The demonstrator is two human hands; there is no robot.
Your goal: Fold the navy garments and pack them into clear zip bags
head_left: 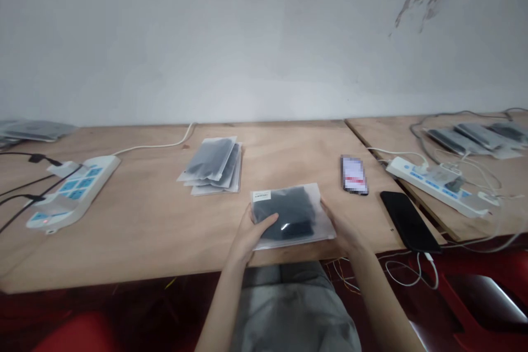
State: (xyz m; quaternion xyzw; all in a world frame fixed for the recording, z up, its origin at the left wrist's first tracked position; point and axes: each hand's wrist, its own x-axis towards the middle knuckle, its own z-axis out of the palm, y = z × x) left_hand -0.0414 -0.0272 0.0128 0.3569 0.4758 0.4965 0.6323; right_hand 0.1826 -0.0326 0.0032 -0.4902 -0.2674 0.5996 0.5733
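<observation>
Between my two hands is a frosted plastic zip bag point(289, 215) with something dark and folded inside and a white label at its upper left corner. My left hand point(253, 231) grips the bag's left side, thumb lying across the front. At the right edge, my right hand point(340, 228) holds the bag with its fingers mostly hidden behind it. The bag is over the front edge of the wooden table point(152, 231). Farther back and to the left lies a small stack of similar frosted bags point(212, 165).
A white power strip point(88, 187) with black cables lies at left, another power strip point(437, 184) at right. Two phones, one lit point(353, 175) and one dark point(410, 221), lie right of my hands. More bags point(474, 138) rest at far right. A wall point(264, 38) stands behind.
</observation>
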